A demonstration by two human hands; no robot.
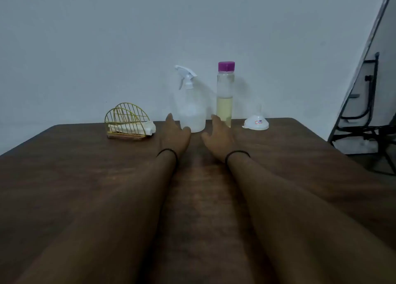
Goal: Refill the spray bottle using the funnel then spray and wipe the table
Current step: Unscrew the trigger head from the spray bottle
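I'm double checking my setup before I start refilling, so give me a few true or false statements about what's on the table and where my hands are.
1. The tall bottle has a purple cap on. True.
2. The funnel sits in the spray bottle's neck. False: it lies on the table, right of the tall bottle.
3. The spray bottle has its trigger head on. True.
4. The left hand holds the cloth. False: it holds nothing; the cloth lies in the gold wire holder.
5. The right hand grips nothing. True.

A narrow gap separates the spray bottle (191,112) from the purple-capped bottle (225,95); bare table (85,176) lies before the spray bottle.
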